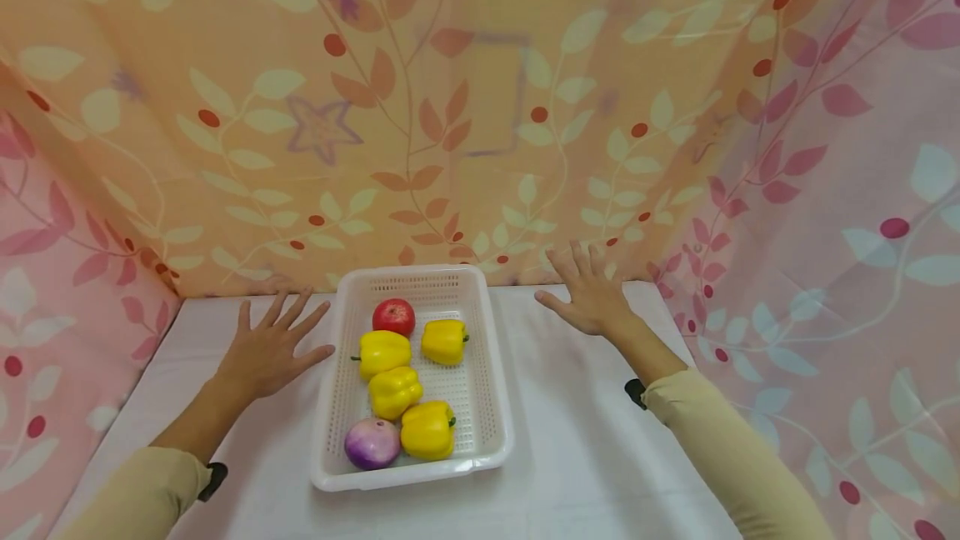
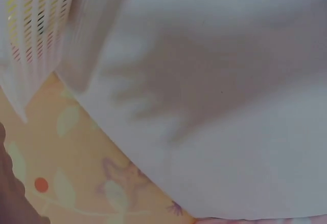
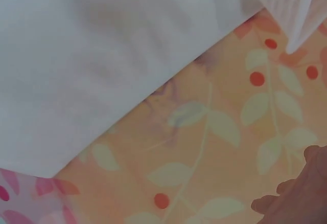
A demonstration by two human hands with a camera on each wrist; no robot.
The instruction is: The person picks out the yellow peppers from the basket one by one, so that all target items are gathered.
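A white plastic basket (image 1: 498, 407) stands on the table, holding several yellow bell peppers (image 1: 427, 430), a red round fruit (image 1: 393, 318) that may be a pomegranate or an apple, and a purple-and-white round vegetable (image 1: 372, 443). Just left of the basket hovers my left hand (image 1: 264, 352), fingers spread, its thumb tip close to the rim. My right hand (image 1: 592, 297) is spread in the air to the right of the basket, well apart from it. Neither hand holds anything. In the left wrist view, the basket's slotted wall (image 2: 38, 24) shows at the upper left.
White cloth covers the table (image 1: 570, 448). Behind it hangs an orange leaf-patterned curtain (image 1: 480, 173), and pink curtains (image 1: 847, 290) close in both sides. Hand shadows fall on the cloth. Each wrist wears a black band (image 1: 635, 392).
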